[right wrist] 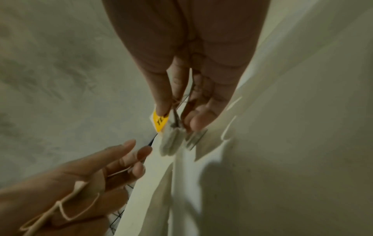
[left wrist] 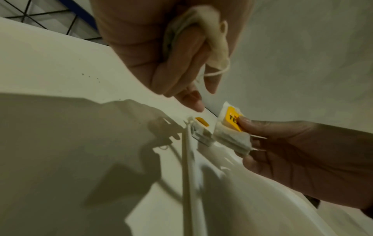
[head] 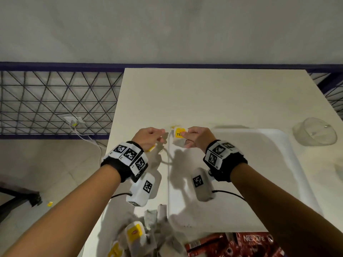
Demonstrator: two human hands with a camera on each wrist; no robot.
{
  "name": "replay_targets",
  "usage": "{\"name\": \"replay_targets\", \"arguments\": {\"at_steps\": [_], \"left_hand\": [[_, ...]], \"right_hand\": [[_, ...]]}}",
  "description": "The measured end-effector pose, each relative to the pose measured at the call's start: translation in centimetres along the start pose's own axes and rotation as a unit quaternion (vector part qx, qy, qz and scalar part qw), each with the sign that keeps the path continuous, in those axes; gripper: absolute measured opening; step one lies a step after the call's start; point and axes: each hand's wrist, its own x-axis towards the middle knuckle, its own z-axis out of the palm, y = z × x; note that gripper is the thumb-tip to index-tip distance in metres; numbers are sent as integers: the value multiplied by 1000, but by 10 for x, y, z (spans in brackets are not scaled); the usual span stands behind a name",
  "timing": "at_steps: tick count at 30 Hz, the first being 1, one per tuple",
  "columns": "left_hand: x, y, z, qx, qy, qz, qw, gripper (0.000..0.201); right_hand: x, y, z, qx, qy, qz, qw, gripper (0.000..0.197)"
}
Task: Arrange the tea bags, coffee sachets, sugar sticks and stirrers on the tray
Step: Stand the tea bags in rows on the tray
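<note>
My right hand (head: 183, 138) pinches a tea bag (head: 178, 136) with a yellow tag, thumb on the tag, just over the far left corner of the white tray (head: 289, 147). In the left wrist view the same tea bag (left wrist: 230, 127) hangs close to the tray wall, with a second yellow-tagged shape (left wrist: 201, 127) beside it; I cannot tell whether that is another bag or a reflection. My left hand (head: 161, 135) hovers just left of the tray. Its lower fingers curl round a crumpled tea bag (left wrist: 193, 30) with a loose string; index and thumb point toward the right hand.
A pile of loose tea bags (head: 137, 232) lies at the table's near edge, with red coffee sachets (head: 241, 243) to its right. A clear glass bowl (head: 315, 134) stands right of the tray. The table's left edge drops to the floor beside a wire fence (head: 55, 101).
</note>
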Motion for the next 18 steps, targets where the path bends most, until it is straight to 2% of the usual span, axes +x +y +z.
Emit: {"name": "replay_targets", "arguments": {"at_steps": [4, 6, 10, 12, 15, 16, 18], "left_hand": [[31, 3, 0, 123, 0, -15, 992, 34], [44, 4, 5, 154, 2, -14, 988, 41], [59, 6, 14, 149, -11, -23, 989, 40], [62, 5, 16, 128, -19, -21, 991, 20], [58, 2, 15, 106, -14, -13, 994, 9], [58, -1, 13, 98, -12, -11, 995, 11], [56, -6, 11, 87, -3, -4, 996, 28]], "right_hand": [[22, 0, 0, -41, 2, 13, 999, 9], [31, 3, 1, -79, 11, 4, 997, 17], [38, 9, 6, -133, 23, -8, 991, 28], [38, 10, 7, -122, 14, -7, 992, 29], [34, 13, 5, -104, -4, -2, 995, 28], [33, 15, 5, -102, -8, -1, 995, 27], [28, 17, 2, -103, -14, -1, 995, 24]]}}
